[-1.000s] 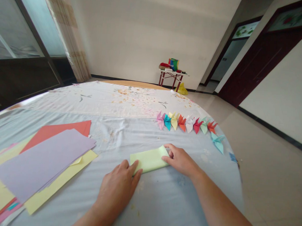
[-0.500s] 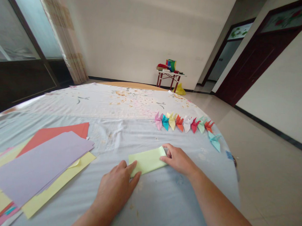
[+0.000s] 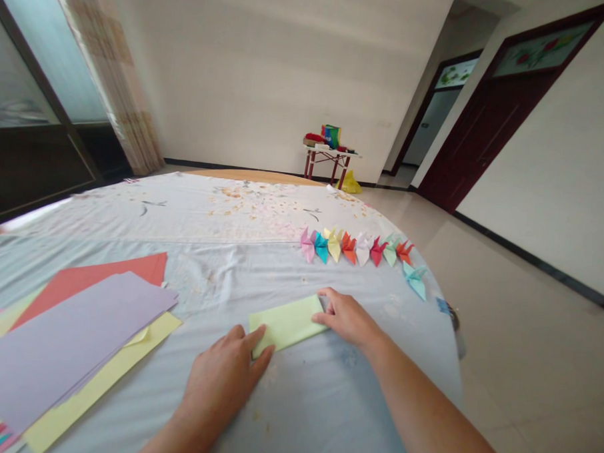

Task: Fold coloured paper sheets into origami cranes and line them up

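A folded strip of light green paper (image 3: 288, 325) lies flat on the cloth between my two hands. My left hand (image 3: 225, 373) holds down its left end, with the index finger on top and the thumb at the lower edge. At the right end, my right hand (image 3: 345, 318) grips the short edge, thumb on the paper and the other fingers curled behind the edge. Beyond it stands a row of folded paper cranes in several colours, among them a white crane (image 3: 364, 249). A light teal crane (image 3: 414, 279) sits apart, nearer the table's right edge.
Left of my hands is a loose pile of paper: purple sheets (image 3: 77, 340), a red sheet (image 3: 99, 278) and yellow sheets (image 3: 99, 384). A pale tablecloth (image 3: 220, 270) covers the round table. A small side table (image 3: 330, 154) holding various items stands by the wall.
The whole view has shifted slightly, so everything appears further left. The paper's right end looks flatter now; a pale raised flap showed there before. Both hands keep their places on the paper.
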Available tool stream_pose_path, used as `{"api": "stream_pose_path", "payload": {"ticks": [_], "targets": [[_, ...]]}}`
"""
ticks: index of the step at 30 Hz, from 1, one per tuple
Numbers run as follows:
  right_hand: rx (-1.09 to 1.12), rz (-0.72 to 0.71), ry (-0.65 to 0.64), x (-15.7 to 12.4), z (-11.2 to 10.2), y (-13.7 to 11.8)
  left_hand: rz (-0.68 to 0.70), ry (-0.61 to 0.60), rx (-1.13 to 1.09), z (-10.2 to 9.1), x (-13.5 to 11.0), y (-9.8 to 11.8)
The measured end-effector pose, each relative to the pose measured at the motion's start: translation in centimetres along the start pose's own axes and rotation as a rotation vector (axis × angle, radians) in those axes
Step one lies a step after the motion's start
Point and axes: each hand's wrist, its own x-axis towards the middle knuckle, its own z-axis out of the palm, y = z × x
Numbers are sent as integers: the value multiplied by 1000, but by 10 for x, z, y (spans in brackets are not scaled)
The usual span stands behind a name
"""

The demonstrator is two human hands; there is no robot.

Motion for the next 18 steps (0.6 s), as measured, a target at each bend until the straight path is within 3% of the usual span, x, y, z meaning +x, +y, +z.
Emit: {"api": "stream_pose_path", "payload": {"ticks": [6, 12, 18], "targets": [[-67, 26, -21, -1, -5, -2, 1, -14, 7, -1, 1, 0], [-266, -176, 396, -9, 5, -29, 29, -8, 17, 0, 1, 0], [-397, -300, 222, -17, 35, -61, 31, -8, 21, -1, 0, 1]]}}
